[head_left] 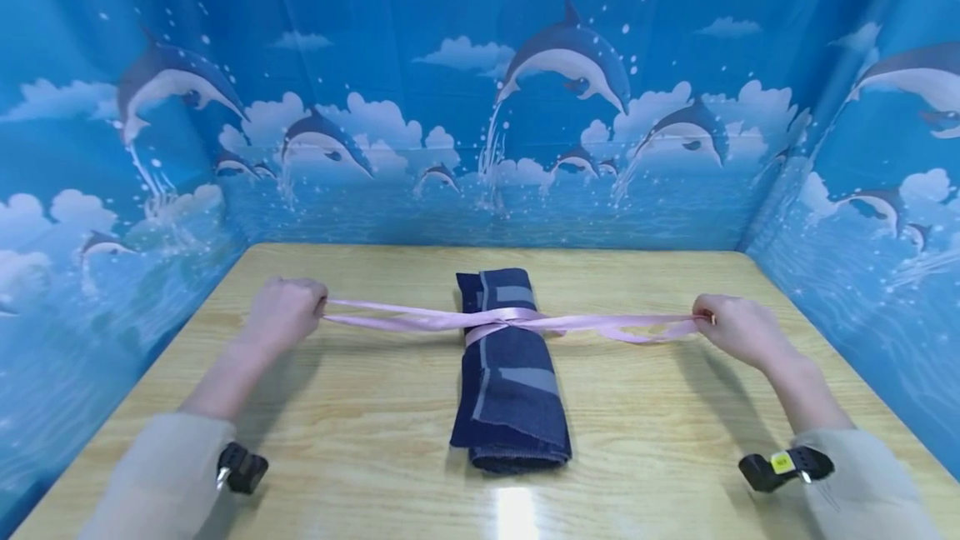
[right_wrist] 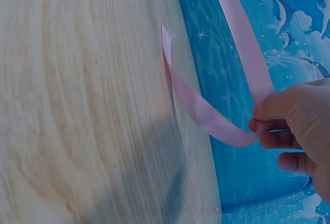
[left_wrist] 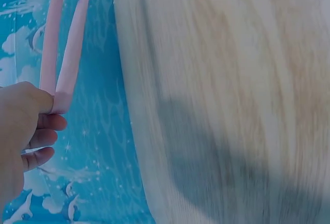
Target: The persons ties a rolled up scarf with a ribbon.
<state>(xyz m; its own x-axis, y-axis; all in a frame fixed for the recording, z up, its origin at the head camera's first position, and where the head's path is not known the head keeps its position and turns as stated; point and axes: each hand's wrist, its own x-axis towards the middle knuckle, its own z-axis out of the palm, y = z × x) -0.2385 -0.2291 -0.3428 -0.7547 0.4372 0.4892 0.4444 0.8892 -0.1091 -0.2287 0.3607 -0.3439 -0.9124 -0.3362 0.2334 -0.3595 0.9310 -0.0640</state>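
A dark blue denim roll (head_left: pixel 517 394) with lighter patches lies lengthwise on the table. Around its middle runs a pink satin ribbon (head_left: pixel 401 322), crossed in a knot on top. On the left, my left hand (head_left: pixel 288 307) pinches one side of the ribbon, and two strands stretch from it to the roll. Out to the right, my right hand (head_left: pixel 738 327) pinches the other side between thumb and forefinger. In the right wrist view a loose ribbon tail (right_wrist: pixel 206 115) curls away from the fingers, while the gripped strand is drawn straight.
The wooden table (head_left: pixel 360 473) extends under both hands. A blue curtain (head_left: pixel 420 107) printed with dolphins closes off the back and both sides. Small black wrist cameras sit on the left sleeve (head_left: pixel 161 469) and right sleeve (head_left: pixel 870 473).
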